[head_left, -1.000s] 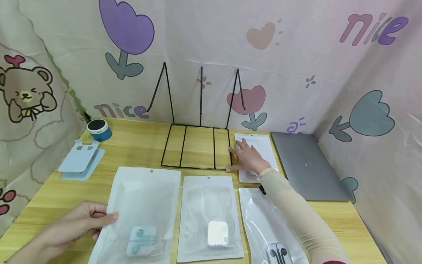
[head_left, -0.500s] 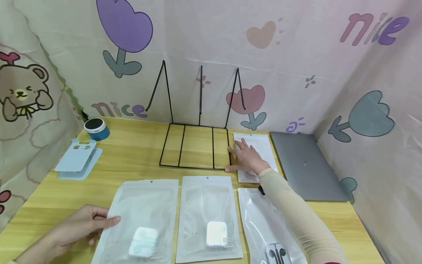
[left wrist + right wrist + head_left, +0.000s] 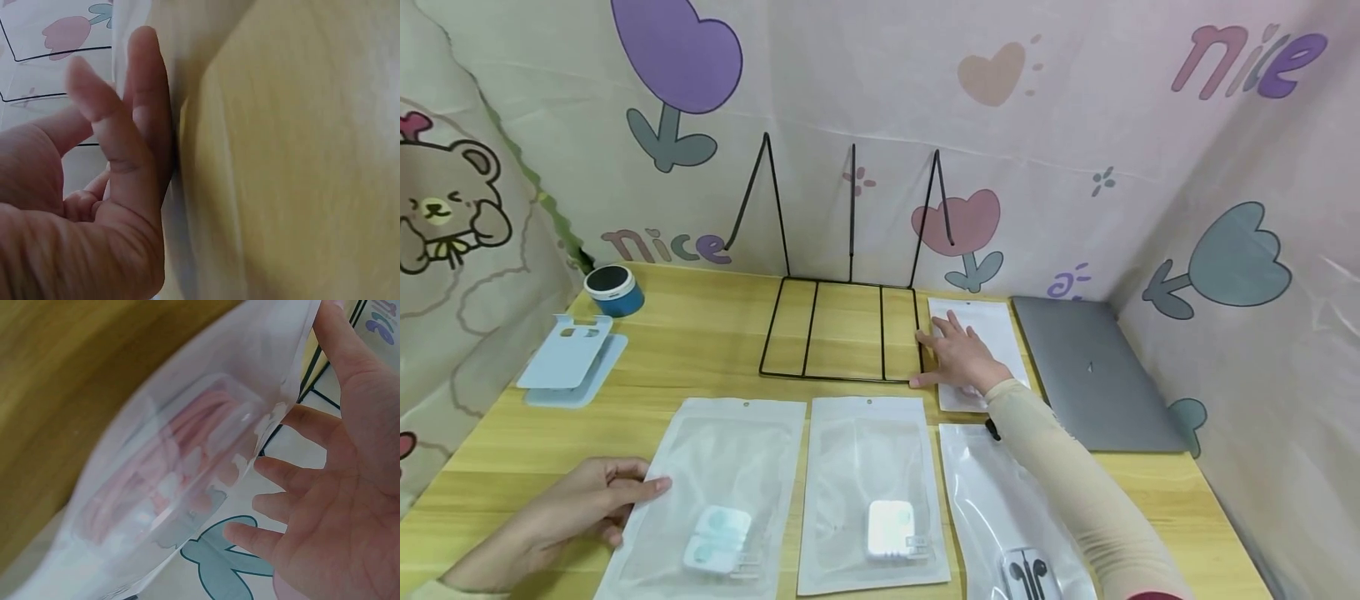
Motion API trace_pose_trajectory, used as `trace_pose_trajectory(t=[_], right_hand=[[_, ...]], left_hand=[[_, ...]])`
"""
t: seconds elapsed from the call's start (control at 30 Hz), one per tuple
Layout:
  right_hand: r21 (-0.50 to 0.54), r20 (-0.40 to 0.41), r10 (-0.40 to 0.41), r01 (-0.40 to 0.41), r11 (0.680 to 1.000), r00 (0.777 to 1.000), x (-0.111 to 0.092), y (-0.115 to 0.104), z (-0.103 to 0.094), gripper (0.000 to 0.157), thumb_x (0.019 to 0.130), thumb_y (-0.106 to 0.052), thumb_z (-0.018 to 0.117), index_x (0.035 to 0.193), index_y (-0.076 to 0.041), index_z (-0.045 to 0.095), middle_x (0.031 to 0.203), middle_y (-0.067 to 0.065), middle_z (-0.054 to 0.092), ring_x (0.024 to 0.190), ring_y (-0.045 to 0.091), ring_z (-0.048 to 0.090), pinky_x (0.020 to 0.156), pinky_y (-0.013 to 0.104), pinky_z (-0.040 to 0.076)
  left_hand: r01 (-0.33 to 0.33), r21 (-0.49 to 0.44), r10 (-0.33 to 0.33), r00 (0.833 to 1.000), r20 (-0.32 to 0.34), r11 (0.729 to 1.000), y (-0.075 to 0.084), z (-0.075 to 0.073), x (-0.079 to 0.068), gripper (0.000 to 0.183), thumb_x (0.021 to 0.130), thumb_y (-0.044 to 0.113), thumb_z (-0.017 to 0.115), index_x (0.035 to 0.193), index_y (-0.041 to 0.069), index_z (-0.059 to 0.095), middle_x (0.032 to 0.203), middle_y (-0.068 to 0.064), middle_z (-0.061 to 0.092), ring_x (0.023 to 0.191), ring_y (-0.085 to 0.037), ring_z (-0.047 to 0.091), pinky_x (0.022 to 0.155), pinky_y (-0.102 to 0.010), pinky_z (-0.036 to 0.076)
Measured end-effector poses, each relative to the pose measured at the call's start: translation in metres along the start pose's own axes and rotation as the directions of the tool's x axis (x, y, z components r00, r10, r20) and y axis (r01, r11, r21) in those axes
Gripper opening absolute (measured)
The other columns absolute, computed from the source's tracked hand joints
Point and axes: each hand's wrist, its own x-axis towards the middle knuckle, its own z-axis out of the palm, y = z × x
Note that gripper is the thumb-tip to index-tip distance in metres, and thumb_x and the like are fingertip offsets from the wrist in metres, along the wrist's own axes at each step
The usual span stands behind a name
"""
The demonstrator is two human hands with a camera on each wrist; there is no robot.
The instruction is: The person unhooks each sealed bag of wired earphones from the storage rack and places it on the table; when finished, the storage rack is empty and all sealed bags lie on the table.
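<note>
My left hand pinches the left edge of a white zip pouch, thumb on top; a white case with teal earphones shows through it. In the left wrist view the left hand's fingers run beside the pouch edge. My right hand lies spread over another white pouch at the wire rack's right side. The right wrist view shows coiled pink earphones inside that pouch, the right hand straight-fingered beside it.
A middle pouch and a right pouch with black earphones lie in front. Behind stands a black wire rack. A grey laptop lies right; a light-blue stand and blue round speaker stand left.
The left pouch's top edge has dropped toward me and then shifted slightly back, held in my left hand throughout. My right hand has stayed in place over its pouch.
</note>
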Motion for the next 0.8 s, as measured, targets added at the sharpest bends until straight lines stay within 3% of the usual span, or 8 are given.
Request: trace_pose_trajectory(t=[0.2,0.33,0.57,0.7,0.8], right_hand=[[-0.002,-0.002,-0.001,0.001,1.0,1.0,-0.002,0.0,-0.001,0.096,0.078,-0.068,0.068,0.154,-0.017,0.037,0.161,0.018,0.015,0.148,0.039,-0.003,0.113,0.06,0.012],[-0.006,-0.007,0.0,0.0,1.0,1.0,-0.001,-0.001,-0.001,0.097,0.078,-0.068,0.068,0.154,-0.017,0.037,0.161,0.018,0.015,0.148,0.039,-0.003,0.113,0.061,0.013],[0.008,-0.013,-0.017,0.017,1.0,1.0,0.0,-0.001,-0.001,0.099,0.077,-0.068,0.07,0.154,-0.017,0.036,0.162,0.017,0.015,0.148,0.037,-0.004,0.114,0.059,0.01],[0.004,-0.031,-0.018,0.018,1.0,0.999,0.0,0.001,-0.002,0.099,0.075,-0.068,0.072,0.153,-0.017,0.039,0.162,0.016,0.016,0.148,0.037,-0.004,0.114,0.059,0.011],[0.017,-0.068,-0.032,0.033,0.999,0.997,-0.001,0.003,-0.004,0.099,0.075,-0.067,0.073,0.152,-0.015,0.041,0.161,0.017,0.017,0.148,0.037,-0.002,0.114,0.059,0.012]], left_hand=[[-0.03,0.145,0.04,0.997,-0.071,0.989,0.005,-0.003,-0.007,0.038,0.103,0.031,0.054,0.113,-0.005,0.062,0.084,-0.01,0.066,0.069,-0.025,0.065,0.059,-0.04,0.057],[-0.03,0.266,0.067,0.989,-0.133,0.964,0.012,-0.009,-0.011,0.043,0.104,0.035,0.051,0.113,-0.005,0.062,0.086,-0.01,0.066,0.068,-0.03,0.066,0.052,-0.038,0.055],[0.046,0.492,0.127,0.942,-0.311,0.869,0.032,0.0,-0.008,0.048,0.1,0.047,0.054,0.115,0.003,0.065,0.079,-0.004,0.067,0.053,-0.024,0.06,0.037,-0.03,0.042],[-0.018,0.57,0.235,0.921,-0.31,0.822,0.051,0.016,0.005,0.051,0.101,0.046,0.053,0.12,0.0,0.064,0.078,-0.002,0.067,0.053,-0.023,0.059,0.037,-0.03,0.04],[-0.092,0.633,0.329,0.905,-0.269,0.768,0.067,0.028,0.016,0.044,0.103,0.041,0.052,0.117,0.001,0.065,0.078,0.0,0.067,0.057,-0.02,0.06,0.042,-0.029,0.043]])
